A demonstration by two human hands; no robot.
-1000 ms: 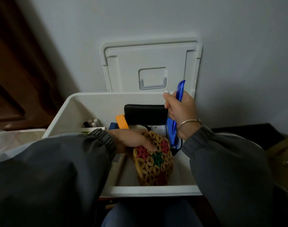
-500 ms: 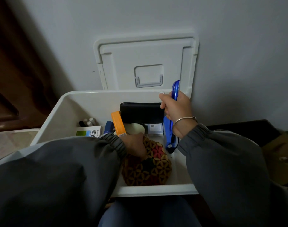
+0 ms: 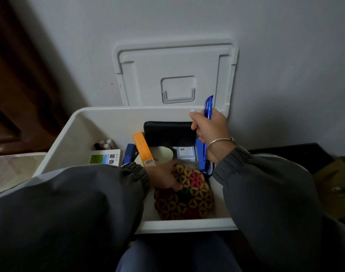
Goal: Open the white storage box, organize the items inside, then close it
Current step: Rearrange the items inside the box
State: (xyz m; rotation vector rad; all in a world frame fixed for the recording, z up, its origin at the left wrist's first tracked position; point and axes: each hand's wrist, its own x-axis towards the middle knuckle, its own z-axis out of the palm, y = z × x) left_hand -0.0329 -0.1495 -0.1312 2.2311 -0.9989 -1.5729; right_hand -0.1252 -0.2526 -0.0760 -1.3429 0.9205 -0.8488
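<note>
The white storage box (image 3: 101, 122) stands open before me, its lid (image 3: 175, 61) leaning upright against the wall behind it. Inside the box, my left hand (image 3: 163, 176) grips the edge of a round beaded mat (image 3: 189, 199) patterned in tan, red and green, which lies low at the front. My right hand (image 3: 208, 132) holds a long blue plastic tool (image 3: 204, 152) upright along the box's right side. Behind them stand a black pouch (image 3: 168, 133), an orange case (image 3: 143, 148), a blue stapler (image 3: 129, 155) and small boxes (image 3: 106, 158).
The grey wall rises directly behind the box. A dark wooden door (image 3: 20, 75) fills the left. A clear plastic bag (image 3: 8, 169) lies at the left of the box, and cardboard (image 3: 336, 183) on a dark surface sits at the right.
My left hand has lowered the beaded mat from standing on edge to lying flatter at the box's front. My right hand has kept the blue tool upright, nearly still.
</note>
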